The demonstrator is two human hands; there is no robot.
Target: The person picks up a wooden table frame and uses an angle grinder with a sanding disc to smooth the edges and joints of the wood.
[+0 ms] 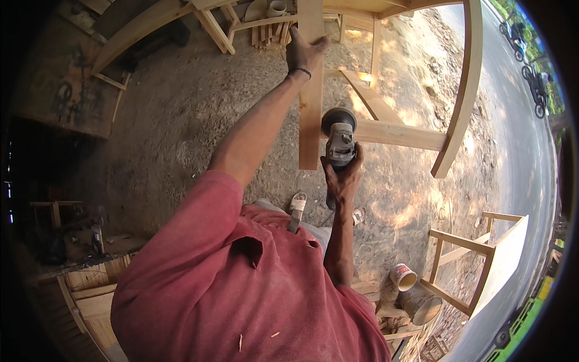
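Note:
In my right hand [344,178] I grip an angle grinder [341,143] with a round dark sanding disc [339,120]. The disc is at the right edge of an upright wooden board [310,111], beside the joint with a wooden crosspiece [404,134]; I cannot tell whether it touches. Farther up the same board, my left hand [305,53] grips it, fingers across its face. A dark bracelet circles my left wrist. Board and crosspiece belong to a pale wooden furniture frame, whose curved leg [461,96] stands at the right.
Another wooden frame [145,27] stands at the far left. At the lower right are two buckets [403,277] and a small wooden frame with a pale panel [502,265]. Dirt ground [259,157] lies around my sandalled feet [297,204]. A road with parked motorcycles [534,87] runs along the right.

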